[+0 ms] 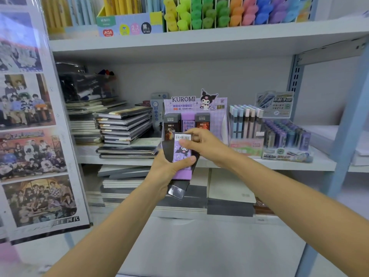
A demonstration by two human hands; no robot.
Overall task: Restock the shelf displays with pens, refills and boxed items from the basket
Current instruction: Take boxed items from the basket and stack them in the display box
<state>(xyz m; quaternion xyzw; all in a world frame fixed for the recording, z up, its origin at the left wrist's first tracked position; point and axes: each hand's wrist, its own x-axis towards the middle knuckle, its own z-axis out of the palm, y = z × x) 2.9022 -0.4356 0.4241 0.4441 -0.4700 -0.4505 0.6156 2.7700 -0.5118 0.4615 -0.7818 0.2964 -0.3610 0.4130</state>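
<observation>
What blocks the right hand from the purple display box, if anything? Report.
Likely reachable, yes: the right hand, pinching a small box, hovers just in front of the display box with nothing between.

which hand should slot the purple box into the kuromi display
Right. The right hand pinches the top of the purple box just in front of the display. The left hand is busy gripping the stack.

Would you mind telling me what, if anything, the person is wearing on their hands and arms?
Nothing worn shows. The left hand and the right hand are bare, with no gloves, rings or watch in view. The left forearm and the right forearm are bare too, with no sleeve or bracelet anywhere up to the picture's edge.
</observation>
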